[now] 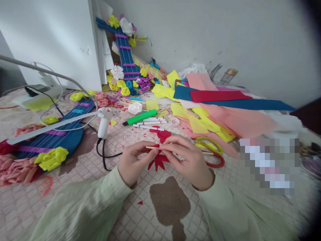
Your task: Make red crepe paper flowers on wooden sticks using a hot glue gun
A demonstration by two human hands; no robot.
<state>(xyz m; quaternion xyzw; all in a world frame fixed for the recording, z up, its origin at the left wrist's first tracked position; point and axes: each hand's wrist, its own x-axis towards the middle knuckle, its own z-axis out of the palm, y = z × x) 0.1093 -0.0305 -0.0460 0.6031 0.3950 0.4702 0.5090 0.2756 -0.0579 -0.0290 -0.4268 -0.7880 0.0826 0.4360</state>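
Observation:
My left hand point(132, 161) and my right hand point(188, 159) meet low in the middle of the head view. Both pinch a red cut-paper piece with pointed fringes point(157, 161) around a thin wooden stick point(152, 147), whose tip pokes out to the left above my left fingers. Another red paper scrap point(164, 135) lies just beyond the hands. Yellow-handled scissors point(210, 144) rest right of my right hand, over a red ring-shaped handle point(216, 162).
A white glue gun point(104, 122) with a black cord lies left of the hands. Markers and a green pen point(140, 117) sit behind. Coloured paper sheets point(225, 110) spread at right. Two blue paper guitars with paper flowers point(50, 137) point(125, 53) stand at left and back.

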